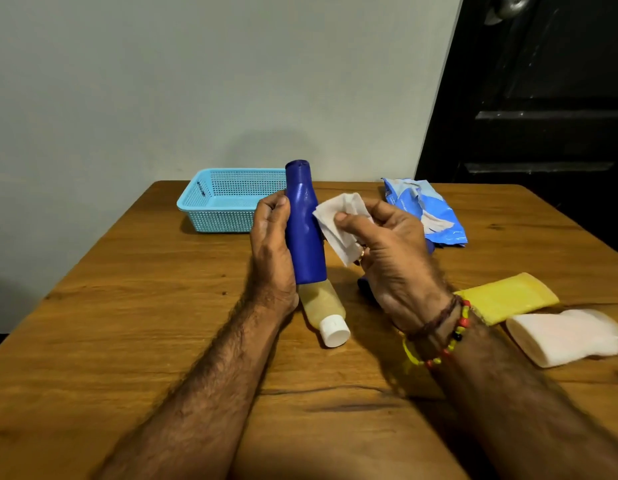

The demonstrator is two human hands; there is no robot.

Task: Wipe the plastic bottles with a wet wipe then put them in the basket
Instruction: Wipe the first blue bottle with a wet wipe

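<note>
Two hands: both are raised over the wooden table (127, 323), each clamped on its own item and close together.
Left hand: the left hand (271, 244) grips the dark blue plastic bottle (304, 230) from its left side, thumb lying along the bottle's front edge, fingers wrapped behind it.
Dark blue bottle: held nearly upright above the tabletop, cap end up, tilted slightly; its right flank touches the wipe.
Right hand: the right hand (387, 251) pinches a folded white wet wipe (338, 226) between thumb and fingers, the wipe's edge against the blue bottle's side. A ring shows on one finger, and beaded and thread bracelets (446, 327) circle the wrist.
Clear bottle: a translucent bottle with pale yellowish liquid and a white cap (326, 313) lies on the table just below the blue bottle, cap pointing toward the person.
Yellow bottle: a flat yellow bottle (508, 296) lies on its side at the right, partly behind the right wrist.
White bottle: a white bottle (563, 336) lies on its side just in front of the yellow one, near the table's right edge.
Basket: a light blue perforated plastic basket (224, 216) sits at the far left of the table by the wall, no bottle visible inside.
Wipes pack: a blue wet-wipe packet (428, 209) lies at the far right of the table, behind the right hand.
Blue object: something dark blue shows beneath the right hand; I cannot tell what it is.
</note>
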